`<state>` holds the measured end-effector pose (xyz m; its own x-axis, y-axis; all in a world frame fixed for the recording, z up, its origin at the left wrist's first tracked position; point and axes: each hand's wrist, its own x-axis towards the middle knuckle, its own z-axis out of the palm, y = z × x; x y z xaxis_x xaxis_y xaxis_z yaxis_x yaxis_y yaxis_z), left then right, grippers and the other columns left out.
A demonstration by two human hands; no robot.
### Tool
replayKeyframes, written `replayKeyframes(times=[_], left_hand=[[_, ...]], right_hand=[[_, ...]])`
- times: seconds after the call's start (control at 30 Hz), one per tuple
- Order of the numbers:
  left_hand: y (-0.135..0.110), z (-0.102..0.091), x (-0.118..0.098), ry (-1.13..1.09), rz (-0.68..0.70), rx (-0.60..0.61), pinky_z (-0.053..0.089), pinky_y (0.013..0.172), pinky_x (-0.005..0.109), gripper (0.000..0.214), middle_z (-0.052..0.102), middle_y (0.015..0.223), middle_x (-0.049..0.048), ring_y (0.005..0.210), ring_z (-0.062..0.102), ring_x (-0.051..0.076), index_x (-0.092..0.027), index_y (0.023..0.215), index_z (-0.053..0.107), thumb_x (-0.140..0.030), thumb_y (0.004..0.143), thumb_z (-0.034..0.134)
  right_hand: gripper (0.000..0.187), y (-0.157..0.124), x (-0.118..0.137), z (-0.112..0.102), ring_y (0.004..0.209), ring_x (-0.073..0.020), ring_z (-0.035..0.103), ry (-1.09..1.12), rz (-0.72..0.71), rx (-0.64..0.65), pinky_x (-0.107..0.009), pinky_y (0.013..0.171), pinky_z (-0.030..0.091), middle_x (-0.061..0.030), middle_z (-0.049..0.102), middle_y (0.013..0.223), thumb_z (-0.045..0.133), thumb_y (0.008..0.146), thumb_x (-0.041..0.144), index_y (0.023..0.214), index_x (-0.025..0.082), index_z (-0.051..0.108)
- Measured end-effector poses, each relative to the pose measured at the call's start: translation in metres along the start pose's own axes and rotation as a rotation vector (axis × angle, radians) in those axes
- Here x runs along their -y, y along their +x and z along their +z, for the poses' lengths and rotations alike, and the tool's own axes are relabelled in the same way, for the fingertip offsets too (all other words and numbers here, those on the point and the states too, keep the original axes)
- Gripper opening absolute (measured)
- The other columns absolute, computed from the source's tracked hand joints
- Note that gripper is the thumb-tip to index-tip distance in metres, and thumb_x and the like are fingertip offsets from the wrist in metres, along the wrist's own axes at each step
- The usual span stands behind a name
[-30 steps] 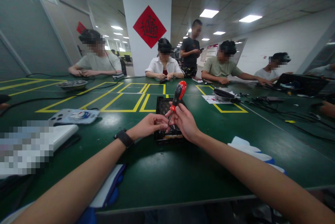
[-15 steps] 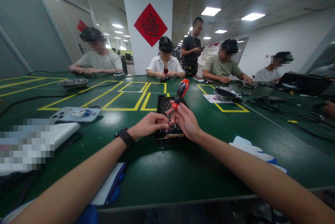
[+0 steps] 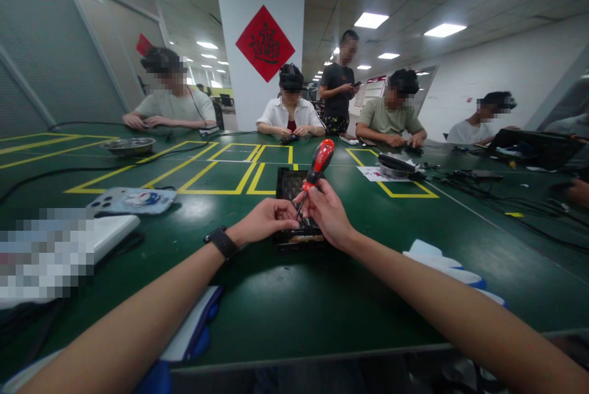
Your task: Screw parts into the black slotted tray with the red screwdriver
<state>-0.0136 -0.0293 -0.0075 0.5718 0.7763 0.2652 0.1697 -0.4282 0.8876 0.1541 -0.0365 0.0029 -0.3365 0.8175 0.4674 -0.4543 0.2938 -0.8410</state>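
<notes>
A screwdriver [image 3: 317, 164] with a red and black handle leans over a black tray-like case [image 3: 301, 247] on the table. My right hand [image 3: 330, 213] is closed around the lower end of its handle and upper shaft. Beside the shaft's lower end, my left hand [image 3: 273, 221] has its fingertips pinched together; whether they hold the tip or some small part is too small to tell. Both hands are over the case and cover much of its inside. Some dark and brownish parts show within it.
On the green table [image 3: 257, 308] lie a patterned phone [image 3: 133, 200], a white-and-blue glove [image 3: 193, 326] and another glove [image 3: 453, 268]. A metal bowl [image 3: 129, 146] stands back left. Black cables [image 3: 497, 210] spread at right. Several people sit across the table; one stands.
My right-hand fingers have shifted on the screwdriver, which has moved very slightly right. My left hand stays almost still. Across the table at right, a person's hands have drawn together.
</notes>
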Motion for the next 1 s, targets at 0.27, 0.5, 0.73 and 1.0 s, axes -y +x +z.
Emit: replayKeyframes(times=[0.27, 0.5, 0.73, 1.0], left_hand=[[-0.0023, -0.0011, -0.0068, 0.009, 0.016, 0.086, 0.042, 0.066, 0.023, 0.025, 0.063, 0.076, 0.0047, 0.069, 0.056, 0.011, -0.01, 0.083, 0.059, -0.034, 0.076, 0.059], [0.0006, 0.0032, -0.0052, 0.006, 0.025, 0.006, 0.041, 0.063, 0.021, 0.028, 0.057, 0.075, 0.0005, 0.066, 0.052, 0.009, -0.012, 0.087, 0.055, -0.034, 0.072, 0.063], [0.0012, 0.0011, 0.0005, -0.029, 0.013, -0.004, 0.038, 0.058, 0.019, 0.025, 0.054, 0.067, -0.0017, 0.06, 0.048, 0.007, -0.012, 0.075, 0.052, -0.033, 0.071, 0.064], [-0.0018, -0.0002, -0.0079, 0.001, 0.038, -0.031, 0.043, 0.073, 0.027, 0.029, 0.063, 0.079, 0.0046, 0.075, 0.057, 0.014, -0.012, 0.085, 0.061, -0.038, 0.081, 0.05]], right_hand=[[0.029, -0.0011, -0.0015, -0.0004, 0.052, -0.0078, 0.05, 0.058, 0.033, 0.017, -0.024, 0.049, 0.046, -0.0018, 0.059, 0.085, 0.044, 0.085, 0.039, 0.107, 0.021, 0.048], [0.022, -0.0003, -0.0014, -0.0006, 0.051, -0.0053, 0.05, 0.023, 0.001, -0.033, -0.019, 0.05, 0.041, 0.0018, 0.058, 0.078, 0.049, 0.083, 0.036, 0.1, 0.022, 0.046], [0.02, 0.0005, 0.0007, -0.0005, 0.051, -0.0049, 0.049, 0.008, -0.017, -0.017, -0.019, 0.051, 0.04, 0.0026, 0.057, 0.076, 0.049, 0.083, 0.034, 0.098, 0.022, 0.044], [0.023, 0.0014, -0.0001, 0.0019, 0.051, -0.0067, 0.048, 0.084, 0.023, -0.065, -0.022, 0.05, 0.042, 0.0015, 0.058, 0.076, 0.051, 0.081, 0.038, 0.096, 0.022, 0.047]])
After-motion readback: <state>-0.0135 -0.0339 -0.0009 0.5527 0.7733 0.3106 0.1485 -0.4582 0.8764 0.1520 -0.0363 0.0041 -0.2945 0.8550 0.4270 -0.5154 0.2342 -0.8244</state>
